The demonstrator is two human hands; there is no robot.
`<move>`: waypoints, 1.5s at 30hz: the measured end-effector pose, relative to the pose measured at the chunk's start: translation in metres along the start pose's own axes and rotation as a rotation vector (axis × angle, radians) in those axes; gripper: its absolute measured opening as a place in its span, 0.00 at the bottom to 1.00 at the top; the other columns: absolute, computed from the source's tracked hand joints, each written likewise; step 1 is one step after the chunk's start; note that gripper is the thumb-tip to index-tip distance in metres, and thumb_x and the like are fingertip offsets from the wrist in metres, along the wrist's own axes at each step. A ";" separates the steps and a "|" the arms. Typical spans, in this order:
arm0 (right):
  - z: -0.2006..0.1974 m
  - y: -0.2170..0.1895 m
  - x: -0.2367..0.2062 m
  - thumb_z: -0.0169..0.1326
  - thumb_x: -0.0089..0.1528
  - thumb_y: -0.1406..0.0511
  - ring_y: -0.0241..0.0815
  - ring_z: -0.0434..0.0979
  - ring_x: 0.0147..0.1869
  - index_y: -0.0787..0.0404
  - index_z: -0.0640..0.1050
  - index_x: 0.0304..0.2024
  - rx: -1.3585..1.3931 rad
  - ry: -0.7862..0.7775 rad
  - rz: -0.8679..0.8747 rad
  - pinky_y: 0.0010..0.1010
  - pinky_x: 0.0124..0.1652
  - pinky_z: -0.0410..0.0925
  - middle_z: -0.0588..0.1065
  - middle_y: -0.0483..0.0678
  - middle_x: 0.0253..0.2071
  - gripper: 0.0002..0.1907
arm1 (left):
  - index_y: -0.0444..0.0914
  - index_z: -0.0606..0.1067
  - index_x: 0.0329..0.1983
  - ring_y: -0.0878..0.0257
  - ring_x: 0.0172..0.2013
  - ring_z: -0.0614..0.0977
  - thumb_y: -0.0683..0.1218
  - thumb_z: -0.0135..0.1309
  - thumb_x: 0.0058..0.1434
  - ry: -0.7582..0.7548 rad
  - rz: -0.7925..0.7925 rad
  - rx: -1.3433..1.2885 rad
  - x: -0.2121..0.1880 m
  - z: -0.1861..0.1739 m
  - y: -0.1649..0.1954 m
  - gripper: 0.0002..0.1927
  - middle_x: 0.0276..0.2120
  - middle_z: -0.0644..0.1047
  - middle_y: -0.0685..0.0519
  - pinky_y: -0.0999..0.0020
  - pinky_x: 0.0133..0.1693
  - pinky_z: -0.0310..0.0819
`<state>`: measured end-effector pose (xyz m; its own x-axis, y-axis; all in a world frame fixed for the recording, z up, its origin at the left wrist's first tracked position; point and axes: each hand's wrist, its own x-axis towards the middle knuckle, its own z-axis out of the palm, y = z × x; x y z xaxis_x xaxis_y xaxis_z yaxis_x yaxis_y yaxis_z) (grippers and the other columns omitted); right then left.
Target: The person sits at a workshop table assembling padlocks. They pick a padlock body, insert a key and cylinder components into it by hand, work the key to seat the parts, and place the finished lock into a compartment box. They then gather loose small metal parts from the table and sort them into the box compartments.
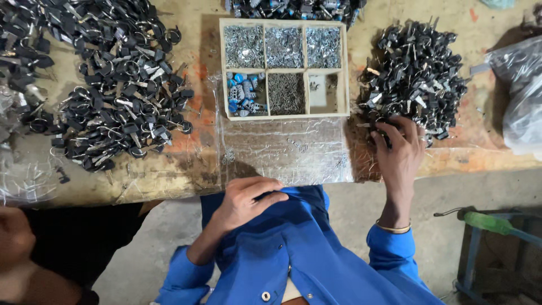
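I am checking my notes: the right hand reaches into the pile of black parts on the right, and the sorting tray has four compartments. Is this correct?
Not quite. The head view shows the sorting tray has six compartments, not four. The rest holds: the right hand reaches into the pile of black parts on the right.

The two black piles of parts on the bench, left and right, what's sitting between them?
In the head view, a six-compartment tray of small metal parts sits between the left pile and right pile, with a clear plastic sheet spread just below it.

Glossy plastic sheet (282, 152) covers the rough wooden table (480, 158); shiny metal screws (285, 48).
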<state>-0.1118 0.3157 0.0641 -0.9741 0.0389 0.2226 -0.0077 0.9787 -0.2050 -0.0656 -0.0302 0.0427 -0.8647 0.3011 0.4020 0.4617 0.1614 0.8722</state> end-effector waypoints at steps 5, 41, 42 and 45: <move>0.005 0.001 -0.004 0.67 0.65 0.62 0.52 0.67 0.58 0.54 0.83 0.53 -0.096 0.031 -0.006 0.45 0.55 0.61 0.72 0.48 0.53 0.15 | 0.38 0.80 0.42 0.58 0.39 0.88 0.42 0.68 0.59 0.027 -0.022 0.179 0.027 -0.023 -0.004 0.10 0.40 0.84 0.50 0.66 0.40 0.83; 0.015 -0.040 0.003 0.66 0.63 0.72 0.26 0.75 0.38 0.68 0.81 0.40 0.762 -0.066 0.129 0.19 0.38 0.67 0.79 0.44 0.36 0.06 | 0.38 0.80 0.40 0.59 0.49 0.69 0.41 0.65 0.59 -0.050 0.007 0.858 0.141 -0.024 -0.106 0.08 0.45 0.73 0.57 0.67 0.35 0.75; 0.015 -0.043 0.003 0.66 0.63 0.73 0.27 0.75 0.37 0.68 0.81 0.39 0.732 -0.047 0.119 0.21 0.37 0.67 0.80 0.45 0.35 0.05 | 0.38 0.80 0.40 0.60 0.49 0.70 0.42 0.65 0.58 -0.045 0.014 0.851 0.142 -0.025 -0.103 0.08 0.45 0.74 0.57 0.66 0.35 0.75; 0.014 -0.052 0.010 0.67 0.59 0.73 0.38 0.78 0.45 0.66 0.80 0.41 0.721 0.020 -0.241 0.26 0.44 0.71 0.78 0.49 0.42 0.10 | 0.40 0.79 0.40 0.60 0.48 0.72 0.43 0.66 0.58 -0.021 0.012 0.824 0.145 -0.028 -0.095 0.09 0.43 0.78 0.59 0.65 0.34 0.75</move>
<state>-0.1243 0.2627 0.0634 -0.9224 -0.1490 0.3563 -0.3725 0.5872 -0.7187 -0.2402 -0.0283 0.0259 -0.8586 0.3236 0.3977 0.4752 0.7935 0.3802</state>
